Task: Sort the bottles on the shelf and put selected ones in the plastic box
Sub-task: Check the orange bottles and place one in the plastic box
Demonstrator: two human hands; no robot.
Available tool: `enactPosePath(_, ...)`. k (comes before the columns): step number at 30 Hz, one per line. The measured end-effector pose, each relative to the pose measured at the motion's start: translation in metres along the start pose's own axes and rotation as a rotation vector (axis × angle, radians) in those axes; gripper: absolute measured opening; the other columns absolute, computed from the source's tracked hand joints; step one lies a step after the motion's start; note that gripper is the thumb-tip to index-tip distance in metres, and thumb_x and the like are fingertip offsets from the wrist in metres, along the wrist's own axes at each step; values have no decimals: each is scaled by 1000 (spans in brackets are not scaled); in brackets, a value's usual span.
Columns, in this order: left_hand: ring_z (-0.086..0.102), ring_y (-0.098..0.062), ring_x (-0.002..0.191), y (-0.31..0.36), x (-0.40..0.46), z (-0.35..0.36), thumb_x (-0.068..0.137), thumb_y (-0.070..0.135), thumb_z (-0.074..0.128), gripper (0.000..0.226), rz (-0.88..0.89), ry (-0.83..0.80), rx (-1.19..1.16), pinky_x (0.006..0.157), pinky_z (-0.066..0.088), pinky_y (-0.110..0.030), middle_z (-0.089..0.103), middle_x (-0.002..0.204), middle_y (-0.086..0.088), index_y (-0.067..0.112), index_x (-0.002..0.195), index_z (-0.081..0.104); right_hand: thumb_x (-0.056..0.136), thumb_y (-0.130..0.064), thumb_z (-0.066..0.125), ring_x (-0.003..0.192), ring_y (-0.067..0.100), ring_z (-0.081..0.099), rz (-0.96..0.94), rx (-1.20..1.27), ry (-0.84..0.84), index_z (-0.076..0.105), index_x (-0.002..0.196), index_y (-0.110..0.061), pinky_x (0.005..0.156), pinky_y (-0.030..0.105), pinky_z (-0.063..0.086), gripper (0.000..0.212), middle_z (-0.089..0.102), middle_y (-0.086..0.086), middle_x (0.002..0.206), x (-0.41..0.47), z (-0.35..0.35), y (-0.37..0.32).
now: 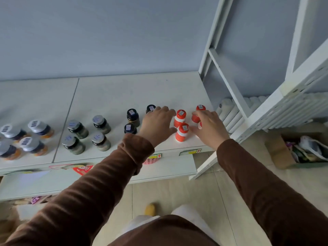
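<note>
Four red bottles with white bands are grouped near the right end of the white shelf [110,96], toward its front edge. The nearest red bottle [182,133] and the one just behind it [180,118] stand upright in the gap between the two hands, the left thumb lying just beside the nearest one. The left hand [156,123] is spread flat and open over the shelf, its fingertips reaching a dark-capped jar [150,108] behind it. The right hand [209,127] is held with fingers loosely curled over a third red bottle [197,113]; a fourth is almost hidden under the palm, and whether either is actually gripped cannot be told. Two more dark-capped jars [132,117] stand just left of the left hand. Further left, four grey-lidded jars with pale contents [78,129] are set in a block, and silver-lidded jars with orange contents [40,128] are gathered at the left end. Both arms are covered by brown sleeves [99,174]. A white metal rack frame [229,82] rises at the shelf's right end, a blue-grey wall is seen behind, and an open cardboard box [284,150] rests on the tiled floor to the right.
</note>
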State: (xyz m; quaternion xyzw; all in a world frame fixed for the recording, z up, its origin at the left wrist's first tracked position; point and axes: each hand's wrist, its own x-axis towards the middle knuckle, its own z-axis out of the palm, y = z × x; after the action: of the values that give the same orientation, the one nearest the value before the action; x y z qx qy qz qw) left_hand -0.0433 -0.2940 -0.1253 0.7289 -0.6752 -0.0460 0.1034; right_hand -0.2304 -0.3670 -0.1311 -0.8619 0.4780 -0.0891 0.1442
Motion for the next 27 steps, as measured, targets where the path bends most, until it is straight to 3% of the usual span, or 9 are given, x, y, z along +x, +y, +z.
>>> enactPosePath(6,53,-21,111,47,37,34,86,43,65,44,-91,-5,31,82,41,-33,60,119,4,28,126,56,86,-25,65,113,31,49,-109,-82,-131,54,128,-18,96,42,45,44,57,8,128,32,5,69)
enactPosePath(10,52,-21,116,77,44,49,83,46,70,50,-219,8,34,87,43,-35,59,124,6,29,128,56,92,-19,61,110,28,57,-258,-55,-187,54,129,-19,92,37,48,38,59,8,128,42,11,97)
enactPosePath(14,52,-21,114,102,42,59,83,47,68,49,-331,9,7,90,45,-38,59,124,7,30,127,56,91,-14,63,112,27,56,-346,-38,-202,51,133,-16,97,39,49,44,58,9,130,47,13,109)
enactPosePath(16,52,-20,114,109,37,61,81,48,69,51,-365,26,-19,91,46,-38,60,123,8,29,127,56,89,-9,65,110,28,54,-376,23,-195,51,130,-16,91,37,48,44,59,10,125,48,11,112)
enactPosePath(18,52,-18,113,114,30,59,79,49,73,56,-397,68,-109,91,45,-35,62,121,9,28,129,57,91,-10,62,107,27,52,-399,129,-164,51,127,-16,87,34,44,38,60,10,119,50,0,112)
enactPosePath(22,58,-11,105,128,19,50,77,45,79,61,-486,164,-526,89,46,-28,65,118,10,28,130,55,98,-16,55,111,19,54,-353,528,-174,52,129,-17,95,34,48,31,59,3,121,54,-34,103)
enactPosePath(25,65,-7,98,136,13,43,78,30,83,54,-538,356,-827,85,52,-21,67,113,13,28,124,55,100,-16,50,108,12,57,-293,851,-252,54,130,-19,97,42,52,30,58,-6,119,54,-50,92)
enactPosePath(27,66,-11,96,139,11,40,79,22,83,49,-542,458,-900,84,52,-20,67,111,11,25,119,57,101,-12,49,102,2,56,-281,925,-276,55,132,-19,96,36,52,32,57,-12,115,54,-54,85)
